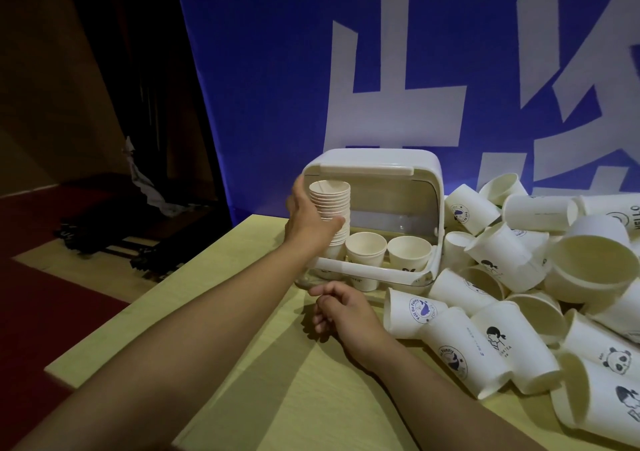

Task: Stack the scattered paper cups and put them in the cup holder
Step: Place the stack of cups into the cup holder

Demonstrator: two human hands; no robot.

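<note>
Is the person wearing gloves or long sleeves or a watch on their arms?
No. Both arms are bare as far as the picture shows, with no sleeves in view. The left hand and the right hand have no gloves, and no watch, bracelet or ring can be seen. The light is dim, so tiny things could be missed.

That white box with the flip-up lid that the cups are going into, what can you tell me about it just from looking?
The cup holder is a white, rounded box that looks like plastic, standing upright on the yellowish table before a blue banner. Its front lid is swung up, leaving the inside open. A low rail crosses the front. Inside stand a tall stack of cups at the left and two shorter stacks beside it. The left hand grips the tall stack. Loose cups lie against its right side.
</note>
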